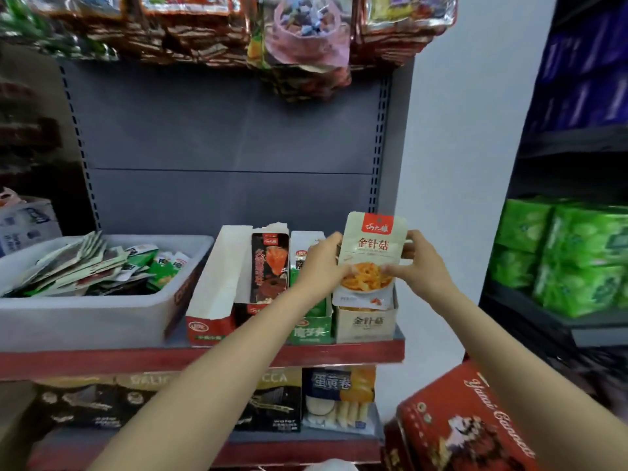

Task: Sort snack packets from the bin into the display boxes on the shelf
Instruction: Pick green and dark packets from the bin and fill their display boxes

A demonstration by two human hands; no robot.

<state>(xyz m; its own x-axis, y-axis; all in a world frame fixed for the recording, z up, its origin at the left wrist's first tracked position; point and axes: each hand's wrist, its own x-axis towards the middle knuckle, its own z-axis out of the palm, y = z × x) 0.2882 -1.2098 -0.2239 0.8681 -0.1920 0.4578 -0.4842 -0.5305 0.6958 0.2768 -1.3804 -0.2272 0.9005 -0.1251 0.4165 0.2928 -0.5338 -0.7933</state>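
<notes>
A beige snack packet (372, 249) with a red label and orange food picture stands upright over the rightmost beige display box (365, 322). My left hand (321, 263) grips its left edge and my right hand (419, 263) grips its right edge. The packet's lower end reaches into the box's opening. To the left stand a green display box (311, 329), a black-and-red box (270, 266) with a dark packet, and a white-and-red box (210, 297). The grey bin (85, 317) at the shelf's left holds several mixed packets (91, 266).
The red shelf edge (204, 358) runs below the boxes. Bagged sweets (299, 35) hang overhead. A red tin (465, 423) sits at lower right, green packs (571, 256) on the side rack, and boxed goods (336, 399) on the lower shelf.
</notes>
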